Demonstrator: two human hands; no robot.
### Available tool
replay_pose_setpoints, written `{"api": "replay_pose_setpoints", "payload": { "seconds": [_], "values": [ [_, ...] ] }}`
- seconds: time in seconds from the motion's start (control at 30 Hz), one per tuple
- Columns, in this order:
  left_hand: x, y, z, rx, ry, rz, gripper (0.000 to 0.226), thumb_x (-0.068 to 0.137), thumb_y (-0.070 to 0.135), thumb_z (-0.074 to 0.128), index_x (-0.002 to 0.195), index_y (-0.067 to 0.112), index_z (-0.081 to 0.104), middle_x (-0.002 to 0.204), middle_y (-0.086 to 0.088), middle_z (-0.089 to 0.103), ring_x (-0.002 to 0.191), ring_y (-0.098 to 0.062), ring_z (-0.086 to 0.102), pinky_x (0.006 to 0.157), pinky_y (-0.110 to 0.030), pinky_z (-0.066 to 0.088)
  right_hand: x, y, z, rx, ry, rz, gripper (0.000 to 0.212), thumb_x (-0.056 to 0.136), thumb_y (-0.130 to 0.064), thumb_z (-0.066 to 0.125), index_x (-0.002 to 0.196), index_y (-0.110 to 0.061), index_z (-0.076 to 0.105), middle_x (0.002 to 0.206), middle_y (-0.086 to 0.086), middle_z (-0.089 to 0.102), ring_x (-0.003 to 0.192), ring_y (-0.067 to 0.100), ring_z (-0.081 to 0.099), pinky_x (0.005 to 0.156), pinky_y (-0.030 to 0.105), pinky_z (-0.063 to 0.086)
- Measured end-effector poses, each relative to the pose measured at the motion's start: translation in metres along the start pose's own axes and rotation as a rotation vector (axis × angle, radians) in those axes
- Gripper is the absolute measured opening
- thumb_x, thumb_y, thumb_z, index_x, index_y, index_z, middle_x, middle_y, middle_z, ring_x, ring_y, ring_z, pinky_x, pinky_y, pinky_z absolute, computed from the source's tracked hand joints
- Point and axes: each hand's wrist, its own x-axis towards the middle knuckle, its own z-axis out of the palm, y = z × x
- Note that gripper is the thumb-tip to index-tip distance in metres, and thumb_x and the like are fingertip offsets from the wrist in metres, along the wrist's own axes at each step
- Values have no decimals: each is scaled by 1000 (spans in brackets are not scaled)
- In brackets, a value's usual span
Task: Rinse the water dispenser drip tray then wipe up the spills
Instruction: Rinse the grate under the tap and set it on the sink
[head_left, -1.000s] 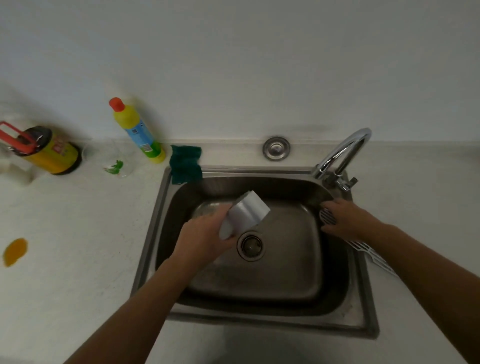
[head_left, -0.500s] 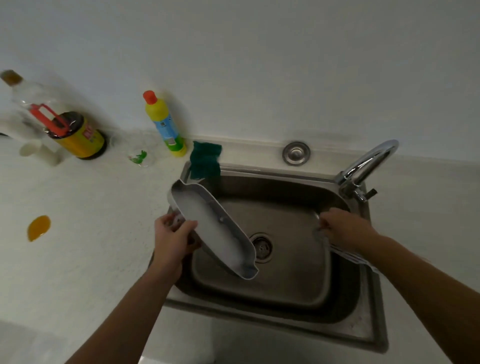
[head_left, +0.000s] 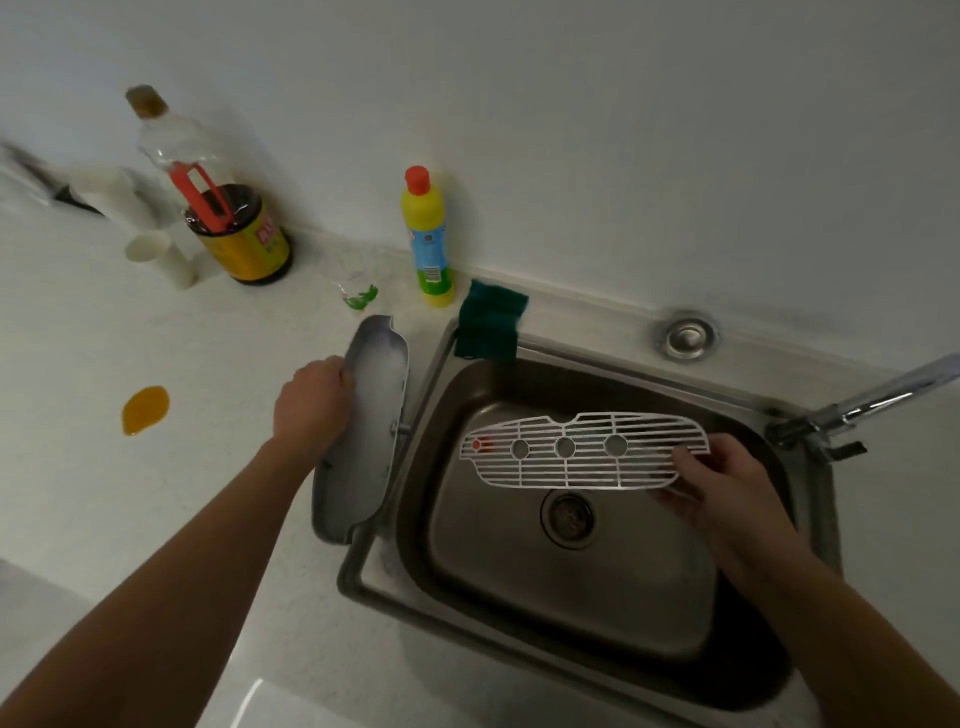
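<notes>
Clasped drip tray (head_left: 366, 431) in left grip (head_left: 311, 410), long axis up-frame, on counter (head_left: 156, 519) just left of sink (head_left: 597, 613). Pinched grate (head_left: 582, 454) by right end in right grip (head_left: 727, 483), crosswise over sink; tap (head_left: 883, 395) nearest that grip.

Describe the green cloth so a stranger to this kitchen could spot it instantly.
Find the steel sink. At its back left corner a green cloth hangs over the rim, beside the yellow bottle. It's the only dark, soft thing there.

One head-worn wide-angle view, looking forward and steeply down from close above. Sink (head_left: 571, 597) fills centre-right, counter (head_left: 104, 493) spreads left and near, wall (head_left: 571, 130) closes the far side.
</notes>
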Motion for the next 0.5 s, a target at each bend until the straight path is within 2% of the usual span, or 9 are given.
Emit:
{"api": "replay_pose_setpoints", "payload": {
  "seconds": [0.07,0.17,0.27,0.37,0.43,0.5],
  "values": [
    [9,-9,6,25,-40,14,35,110,27,39,103,5,65,94,-17,67,81,-35,61,72,-39,42,-4,13,8,174,54,124,9,102,-6,57,104,-11,64,102,10,78,89,22,79,67,34,64],
    [16,-19,16,32,-61,21,33,109,25,40,106,4,64,96,-18,67,78,-31,56,72,-39,42,-11,30,19,271,75,193,13,102,-1,54,102,-9,64,95,7,79,82,20,79,64,34,66],
    [17,-22,21,-7,-81,20,32,109,26,41,114,4,63,97,-15,62,88,-36,64,75,-42,46,-17,42,24,305,62,221,16,102,1,52,97,-10,61,91,7,77,80,20,78,72,38,66],
    [8,-15,13,54,-43,74,41,106,25,50,144,9,50,129,-21,59,115,-42,60,92,-51,52,-20,48,23,337,53,225,18,103,2,50,97,-11,62,88,7,78,79,19,79,72,38,66],
    [-7,-3,9,75,70,171,51,102,26,57,149,13,45,138,-19,57,120,-39,57,97,-51,50,-21,52,18,354,59,223,20,103,0,50,97,-13,64,88,6,78,81,18,79,72,38,66],
    [-30,20,10,-134,81,263,41,102,33,53,141,20,54,129,-8,63,113,-26,61,94,-42,52,-23,54,9,380,61,218,22,103,-1,51,94,-15,66,90,6,79,83,19,79,71,38,66]
  ]
}}
